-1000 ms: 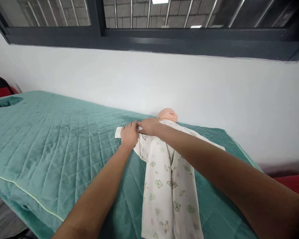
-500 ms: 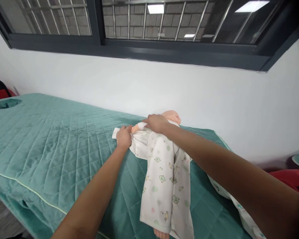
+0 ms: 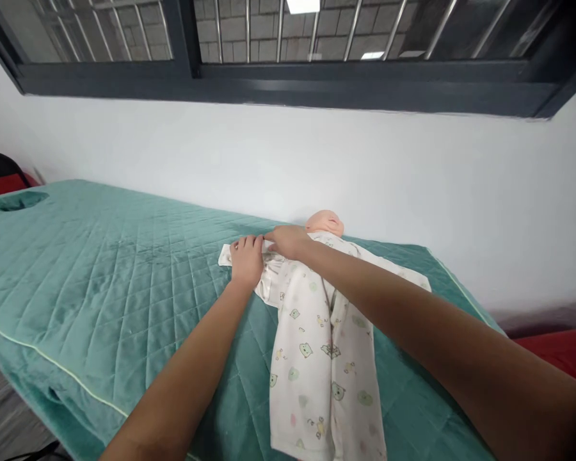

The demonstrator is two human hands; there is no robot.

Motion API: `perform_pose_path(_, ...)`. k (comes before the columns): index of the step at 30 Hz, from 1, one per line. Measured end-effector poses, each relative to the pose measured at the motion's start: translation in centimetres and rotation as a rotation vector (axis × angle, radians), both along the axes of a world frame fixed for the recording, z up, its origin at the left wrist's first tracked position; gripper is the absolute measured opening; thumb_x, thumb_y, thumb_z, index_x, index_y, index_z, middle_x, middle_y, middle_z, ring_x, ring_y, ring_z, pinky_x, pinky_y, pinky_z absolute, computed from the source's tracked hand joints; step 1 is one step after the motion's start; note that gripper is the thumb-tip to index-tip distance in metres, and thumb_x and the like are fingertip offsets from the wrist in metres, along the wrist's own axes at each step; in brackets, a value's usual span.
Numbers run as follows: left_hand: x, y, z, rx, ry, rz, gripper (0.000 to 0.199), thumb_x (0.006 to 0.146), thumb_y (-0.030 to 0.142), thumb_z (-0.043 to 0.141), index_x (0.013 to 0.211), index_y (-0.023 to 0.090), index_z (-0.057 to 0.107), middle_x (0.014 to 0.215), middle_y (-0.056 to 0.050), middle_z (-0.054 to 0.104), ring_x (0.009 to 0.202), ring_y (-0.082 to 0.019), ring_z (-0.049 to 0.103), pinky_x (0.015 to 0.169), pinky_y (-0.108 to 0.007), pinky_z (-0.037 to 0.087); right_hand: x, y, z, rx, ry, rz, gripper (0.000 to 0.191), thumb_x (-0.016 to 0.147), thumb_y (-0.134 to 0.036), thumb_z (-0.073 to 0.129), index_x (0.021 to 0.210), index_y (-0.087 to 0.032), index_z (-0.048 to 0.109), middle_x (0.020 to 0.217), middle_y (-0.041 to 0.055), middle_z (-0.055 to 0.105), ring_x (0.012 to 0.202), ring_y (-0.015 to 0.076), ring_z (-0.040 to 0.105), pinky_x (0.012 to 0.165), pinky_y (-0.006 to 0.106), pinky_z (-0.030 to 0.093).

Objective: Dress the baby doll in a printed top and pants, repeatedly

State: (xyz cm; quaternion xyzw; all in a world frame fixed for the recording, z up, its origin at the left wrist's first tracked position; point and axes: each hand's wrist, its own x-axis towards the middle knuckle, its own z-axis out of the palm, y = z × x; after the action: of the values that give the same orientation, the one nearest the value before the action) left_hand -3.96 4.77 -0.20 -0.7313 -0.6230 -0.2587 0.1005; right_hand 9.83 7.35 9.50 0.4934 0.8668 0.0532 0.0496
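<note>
A baby doll (image 3: 324,222) lies on its back on the green quilted bed cover, its head toward the wall. It wears white printed pants (image 3: 304,358) and a white top (image 3: 270,280) with one sleeve spread to the left. My left hand (image 3: 248,259) is closed around that sleeve, whose cuff (image 3: 224,255) sticks out past the fingers. Close against it, my right hand (image 3: 288,242) grips the upper part of the same sleeve. The doll's arm is hidden by cloth and hands. My right forearm crosses over the doll's body.
The green quilted cover (image 3: 100,275) spreads across the bed, with a face hole (image 3: 20,201) at the far left. A white wall (image 3: 211,157) and a dark-framed barred window (image 3: 288,86) stand behind. Red items (image 3: 564,352) show at the right edge.
My right hand has slid left along the sleeve, up to my left hand. The doll's forearm, bare before, is now covered. The other sleeve now lies spread to the right.
</note>
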Motion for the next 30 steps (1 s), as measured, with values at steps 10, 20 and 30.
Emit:
perform_pose_path(10,-0.2,-0.4,0.2,-0.029,-0.033,0.068,0.038,0.095,0.019,0.040,0.128,0.024,0.057,0.127,-0.012,0.062,0.115,-0.030,0.054,0.096,-0.047,0.037,4.2,-0.7,0.6,0.045,0.188,0.055,0.036,0.099,-0.036,0.042,0.124,-0.022,0.064,0.126,0.0091,0.068,0.113,0.0244,0.062,0.094,0.035,0.047)
perform_pose_path(20,0.1,-1.0,0.4,-0.064,-0.072,0.123,0.039,0.095,0.020,0.041,0.131,0.024,0.056,0.132,-0.011,0.061,0.119,-0.031,0.052,0.096,-0.045,0.038,16.7,-5.2,-2.3,0.175,0.467,-0.354,0.043,0.096,-0.020,0.038,0.134,-0.015,0.058,0.138,0.0087,0.061,0.126,0.0226,0.054,0.109,0.034,0.038)
perform_pose_path(30,0.5,-1.1,0.3,-0.081,-0.035,0.171,0.040,0.095,0.022,0.041,0.132,0.025,0.056,0.133,-0.010,0.060,0.120,-0.030,0.053,0.099,-0.048,0.039,22.6,-7.0,-5.9,0.179,0.481,-0.633,0.049,0.093,-0.013,0.035,0.133,-0.023,0.061,0.135,0.0097,0.063,0.119,0.0277,0.059,0.098,0.037,0.043)
